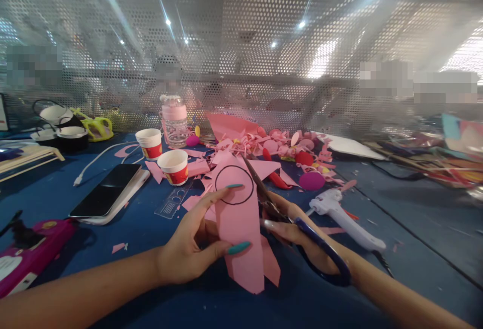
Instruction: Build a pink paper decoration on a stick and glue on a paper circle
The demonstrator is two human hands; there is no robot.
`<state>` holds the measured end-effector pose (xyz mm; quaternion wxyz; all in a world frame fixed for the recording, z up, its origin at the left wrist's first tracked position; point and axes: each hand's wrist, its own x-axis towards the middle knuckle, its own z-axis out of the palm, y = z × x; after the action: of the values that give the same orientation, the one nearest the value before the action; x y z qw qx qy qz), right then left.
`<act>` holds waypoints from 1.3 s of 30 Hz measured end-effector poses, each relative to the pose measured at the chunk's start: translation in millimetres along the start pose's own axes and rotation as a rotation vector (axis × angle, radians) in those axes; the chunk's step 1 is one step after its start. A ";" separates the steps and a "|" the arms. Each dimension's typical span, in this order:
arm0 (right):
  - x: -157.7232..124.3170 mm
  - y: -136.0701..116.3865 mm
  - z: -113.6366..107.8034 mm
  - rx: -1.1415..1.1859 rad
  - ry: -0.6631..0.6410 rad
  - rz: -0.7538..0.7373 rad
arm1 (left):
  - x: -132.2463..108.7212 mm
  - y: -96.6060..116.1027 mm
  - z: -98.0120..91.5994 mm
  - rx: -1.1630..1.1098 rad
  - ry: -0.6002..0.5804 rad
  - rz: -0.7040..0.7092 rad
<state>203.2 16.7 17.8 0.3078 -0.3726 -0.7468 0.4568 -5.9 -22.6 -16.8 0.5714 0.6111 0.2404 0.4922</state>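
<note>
Pink paper sheet (241, 218) with a drawn black circle, held above the blue bench (151, 228). Left hand (192, 248): thumb and fingers pinching the sheet's left edge. Right hand (298, 228): fingers closed through blue-handled scissors (290, 218), blades at the sheet's right edge. White glue gun (345, 221) lies just beside the right hand.

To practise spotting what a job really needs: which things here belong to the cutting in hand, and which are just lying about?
In use: pink paper with a drawn circle, held by the left hand; blue-handled scissors in the right hand.
Lying about: glue gun, phone, two paper cups, clear ruler, pink bottle, paper scraps.
</note>
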 end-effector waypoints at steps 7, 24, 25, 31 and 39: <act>1.1 2.3 -0.9 -0.042 0.028 0.008 | -2.8 2.8 5.2 -0.012 -0.020 0.055; -0.5 -1.0 -0.6 -0.200 0.054 -0.051 | -2.6 -5.8 2.5 0.075 0.006 0.106; -0.7 -1.2 -1.3 -0.214 0.055 -0.046 | -2.4 -5.9 2.4 0.075 0.003 0.099; -1.7 -7.4 -3.7 -0.263 0.012 -0.033 | -2.9 -6.7 2.2 0.060 0.010 0.090; -2.9 -5.6 -4.0 -0.243 0.036 -0.033 | -4.2 -5.7 2.6 0.060 0.016 0.020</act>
<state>206.3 14.4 24.1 0.2810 -0.4031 -0.7971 0.3510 -3.8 -26.1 -23.1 0.5459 0.6264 0.2537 0.4953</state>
